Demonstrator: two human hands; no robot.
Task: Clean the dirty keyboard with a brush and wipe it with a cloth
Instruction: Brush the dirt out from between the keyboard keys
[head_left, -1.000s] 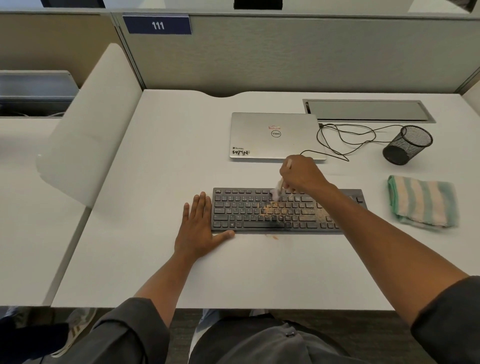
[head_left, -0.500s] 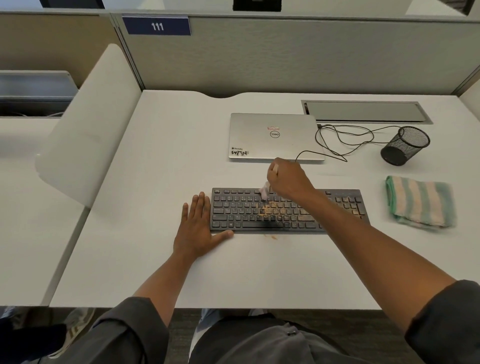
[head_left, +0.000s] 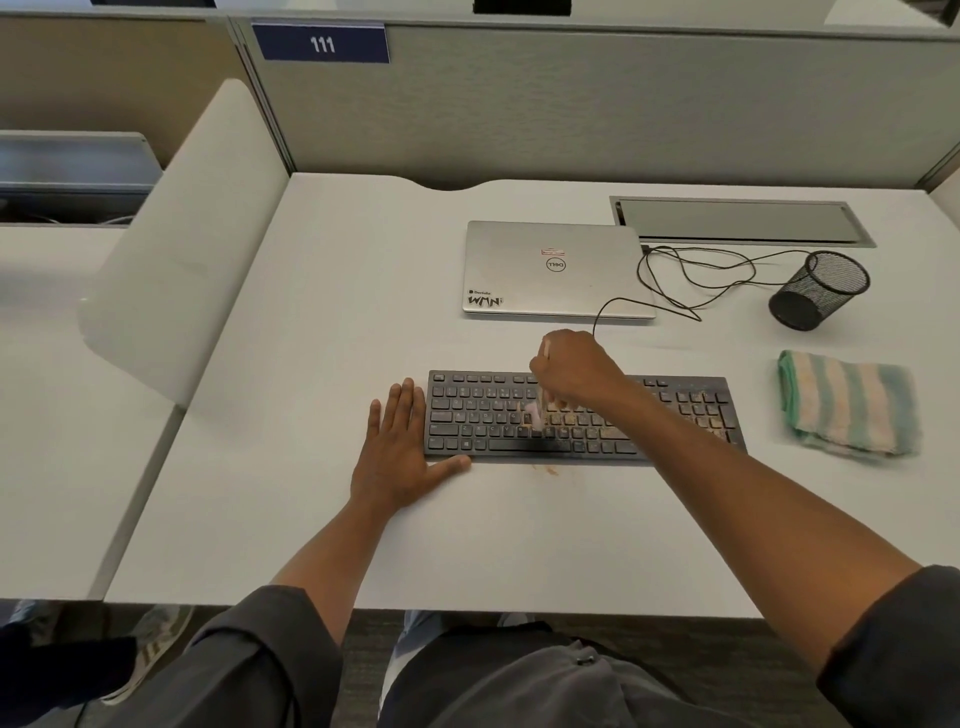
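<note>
While the dark keyboard lies flat near the middle of the white desk, brownish crumbs cover its central and right-hand keys, and a few specks lie on the desk just beyond its near edge; the right hand, fingers curled, grips a small brush whose pale, blurred head touches the keys just left of the soiled middle patch, the thin handle end projecting above the knuckles; the left hand rests flat on the desk against the keyboard's left end, fingers straight and together, thumb spread along the near edge, holding nothing; a folded green-and-cream striped cloth lies on the desk just right of the keyboard, apart from both hands; farther back lie a closed silver laptop, a loose black cable, a black mesh pen cup tipped on its side and a recessed grey panel, with a partition bearing the number plate 111 behind; compared with the view one second earlier, the brush head sits farther left and nearer the front rows, the right hand having moved leftward with it, while the left hand and cloth lie as before
</note>
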